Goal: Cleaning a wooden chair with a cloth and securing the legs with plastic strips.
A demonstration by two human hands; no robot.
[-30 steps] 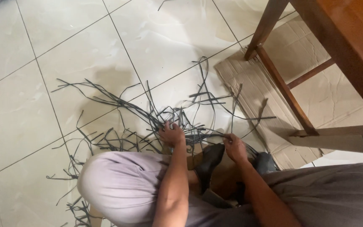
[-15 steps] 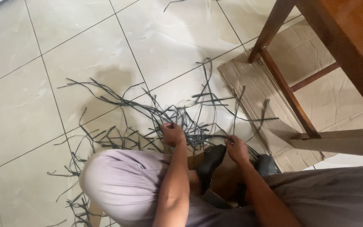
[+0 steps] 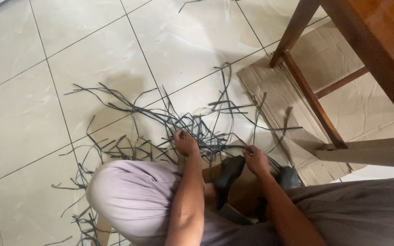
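Near the middle of the frame, my left hand (image 3: pixel 185 142) pinches one dark strip (image 3: pixel 215 146) from the tangled pile of strips (image 3: pixel 160 118) on the tiled floor (image 3: pixel 92 59), my right hand (image 3: pixel 255 159) grips its other end, and I should pull slowly so nothing knots.

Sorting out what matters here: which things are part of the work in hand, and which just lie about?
In use: left hand and right hand, both in the dark strips on the tiled floor.
Lying about: flattened cardboard, wooden table leg.
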